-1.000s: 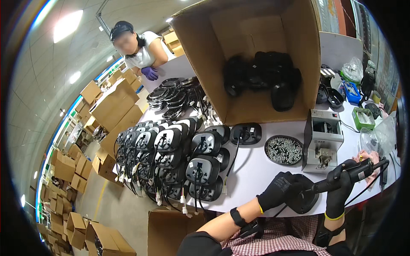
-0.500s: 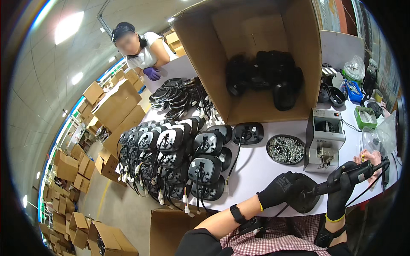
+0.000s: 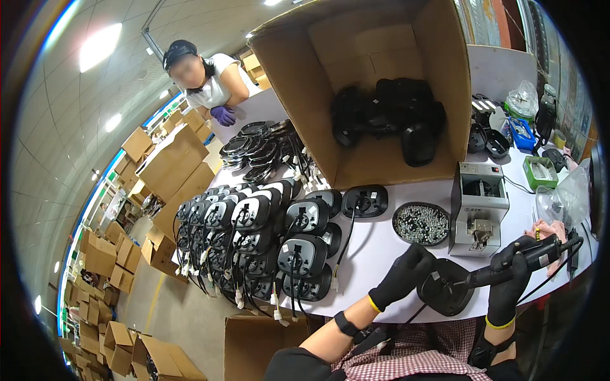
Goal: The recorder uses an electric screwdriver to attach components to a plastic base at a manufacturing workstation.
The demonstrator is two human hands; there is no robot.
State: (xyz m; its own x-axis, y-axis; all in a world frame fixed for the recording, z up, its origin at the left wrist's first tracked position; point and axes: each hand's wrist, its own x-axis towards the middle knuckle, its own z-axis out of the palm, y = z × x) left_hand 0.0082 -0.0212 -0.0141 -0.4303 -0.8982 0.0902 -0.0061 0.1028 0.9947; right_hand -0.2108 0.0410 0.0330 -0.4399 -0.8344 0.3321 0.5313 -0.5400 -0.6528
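My right hand point(image 3: 508, 289), in a black glove, is wrapped round a black electric screwdriver point(image 3: 539, 256). The tool lies nearly level, its tip pointing left over a rounded black plastic housing point(image 3: 443, 293) on the table in front of me. A cable runs from the housing toward my lap. Just beyond the housing's upper left edge is my gloved left hand point(image 3: 410, 274), its fingers drawn together; whatever they may hold is too small to make out. A dark dish point(image 3: 427, 244) of small silver screws sits past it, beside a grey boxy screw feeder point(image 3: 476, 207).
Stacked black housings point(image 3: 305, 254) with dangling cables fill the table's left side. A large open carton point(image 3: 381, 178) with black parts stands at the back. Blue and green bins point(image 3: 545, 184) are at right. Another person point(image 3: 222, 82) leans at the far left.
My left hand has come off the housing and shifted slightly left and up, uncovering more of it. The right hand keeps hold of the screwdriver. The whole view has shifted slightly.
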